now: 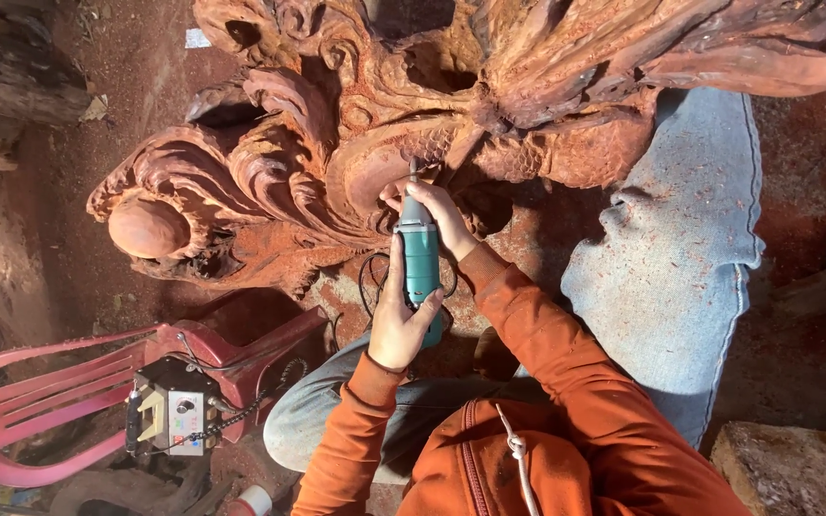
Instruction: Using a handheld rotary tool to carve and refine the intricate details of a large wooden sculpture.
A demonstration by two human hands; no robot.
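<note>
While the teal grinder (421, 268) stood nearly upright in the head view, its long axis ran from the person's lap up to the wood carving (356, 143) — bit end pointing away from the body, tip on a curved fold near the carving's middle. Tail end and black cord (367, 277) pointed back toward the chest. Right hand (440, 212) was wrapped around the nose of the tool, closest to the bit and the wood, fingers closed on it. Left hand (396, 325) clamped the rear of the body from the left side, thumb across it. So the contact point lay straight ahead of both grips, right hand nearer. Jeans-clad leg (671, 258) lay right of the carving; a red plastic chair (69, 392) with a small control box (172, 406) sat at lower left, well apart.
</note>
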